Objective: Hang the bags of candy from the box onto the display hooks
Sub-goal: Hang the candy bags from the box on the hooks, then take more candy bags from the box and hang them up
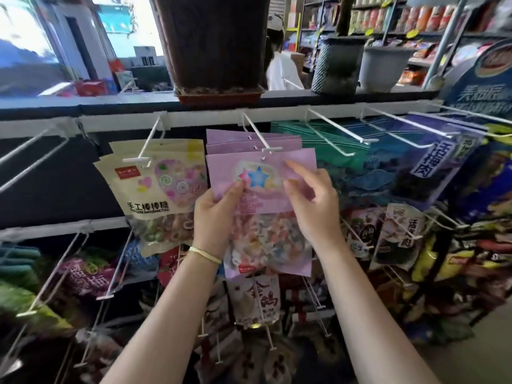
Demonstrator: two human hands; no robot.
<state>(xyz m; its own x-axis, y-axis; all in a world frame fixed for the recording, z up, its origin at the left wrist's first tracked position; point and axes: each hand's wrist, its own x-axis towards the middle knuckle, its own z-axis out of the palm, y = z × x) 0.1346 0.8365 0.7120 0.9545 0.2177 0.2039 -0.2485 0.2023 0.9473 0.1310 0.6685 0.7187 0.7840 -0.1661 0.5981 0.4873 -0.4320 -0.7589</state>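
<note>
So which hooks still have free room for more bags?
The far-left hook hangs bare, beside the yellow bag. The hooks over the green and blue bags to the right show long free wire. The middle hook is crowded with purple bags, where both hands hold the front bag.

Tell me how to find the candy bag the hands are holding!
Look at the top rail of white hooks under the dark shelf. Just right of the cream lollipop bag, the left hand and right hand hold a purple bag. It alone shows a blue star.
</note>
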